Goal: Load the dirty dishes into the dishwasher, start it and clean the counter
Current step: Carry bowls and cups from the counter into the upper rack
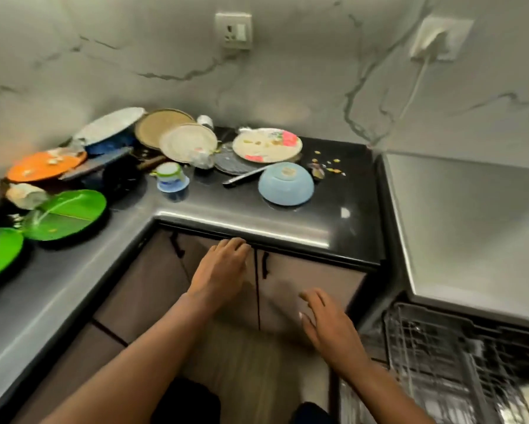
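Observation:
Dirty dishes crowd the dark corner counter (287, 221). An upturned blue bowl (286, 184) stands in front of a floral plate (267, 145), with a knife (245, 176) between them. Further left are a small cup (171, 177), a pale plate (188, 142), a tan plate (162, 123), an orange plate (44, 165) and two green plates (66, 214). The dishwasher (471, 234) stands at the right with its wire rack (440, 356) pulled out. My left hand (222, 270) is empty, fingers straight, just below the counter edge. My right hand (326, 322) is empty and spread before the cabinet doors.
Food crumbs (330, 166) lie on the counter right of the floral plate. A blue pot with a lid (110, 133) and a dark pan (113, 175) sit at the back left. Wall sockets (233, 31) are above, one with a cord (416, 84) plugged in. Cabinet doors (303, 289) face me.

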### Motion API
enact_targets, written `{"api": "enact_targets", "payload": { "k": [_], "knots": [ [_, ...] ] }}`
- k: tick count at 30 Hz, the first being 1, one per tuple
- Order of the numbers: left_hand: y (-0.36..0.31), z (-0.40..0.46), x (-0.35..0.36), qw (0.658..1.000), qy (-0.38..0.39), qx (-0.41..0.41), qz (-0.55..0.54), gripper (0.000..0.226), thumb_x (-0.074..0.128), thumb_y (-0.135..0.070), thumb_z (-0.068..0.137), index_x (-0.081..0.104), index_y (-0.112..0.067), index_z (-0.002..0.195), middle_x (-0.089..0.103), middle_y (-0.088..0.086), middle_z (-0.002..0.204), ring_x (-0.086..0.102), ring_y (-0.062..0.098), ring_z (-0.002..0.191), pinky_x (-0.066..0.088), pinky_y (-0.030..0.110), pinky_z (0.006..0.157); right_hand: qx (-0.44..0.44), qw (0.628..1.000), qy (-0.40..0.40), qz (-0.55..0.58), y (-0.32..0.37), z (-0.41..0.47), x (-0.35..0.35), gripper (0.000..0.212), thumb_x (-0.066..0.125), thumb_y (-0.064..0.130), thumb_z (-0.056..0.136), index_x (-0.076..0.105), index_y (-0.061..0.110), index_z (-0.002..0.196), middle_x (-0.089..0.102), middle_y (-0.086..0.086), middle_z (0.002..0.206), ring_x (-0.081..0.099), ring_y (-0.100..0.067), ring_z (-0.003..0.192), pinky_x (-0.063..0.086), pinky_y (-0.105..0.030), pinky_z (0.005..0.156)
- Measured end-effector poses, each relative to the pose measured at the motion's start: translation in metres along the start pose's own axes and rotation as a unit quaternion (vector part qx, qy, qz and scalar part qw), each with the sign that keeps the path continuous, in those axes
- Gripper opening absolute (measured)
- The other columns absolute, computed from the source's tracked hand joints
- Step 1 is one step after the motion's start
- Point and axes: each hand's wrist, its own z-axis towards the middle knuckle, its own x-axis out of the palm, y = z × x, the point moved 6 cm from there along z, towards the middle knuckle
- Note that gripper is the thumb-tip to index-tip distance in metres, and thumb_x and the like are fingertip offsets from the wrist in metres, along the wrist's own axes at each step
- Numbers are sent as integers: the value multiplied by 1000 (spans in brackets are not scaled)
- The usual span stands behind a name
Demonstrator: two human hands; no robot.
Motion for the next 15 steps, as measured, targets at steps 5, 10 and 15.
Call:
{"api": "enact_targets", "payload": {
  "k": [5,10,15],
  "knots": [
    [98,11,-35,993,-27,-119,9,31,61,-16,85,63,-14,115,61,6,119,56,29,110,48,42,90,-74,996,7,58,53,83,10,43,53,36,92,49,18,130,51,1,121,60,-12,97,54,-29,83],
    [184,49,-57,979,-54,-197,6,32,63,-14,81,64,-11,113,61,9,116,57,33,105,48,42,88,-151,986,-18,61,96,205,19,45,65,26,88,50,16,129,53,-4,122,60,-19,103,52,-33,87],
    [264,85,-56,954,-40,-296,29,43,65,-30,86,55,-16,125,51,5,129,48,26,117,44,38,95,-215,975,-20,60,141,331,44,50,71,23,83,50,11,127,53,-10,120,58,-27,101,51,-36,84]
  ]
}}
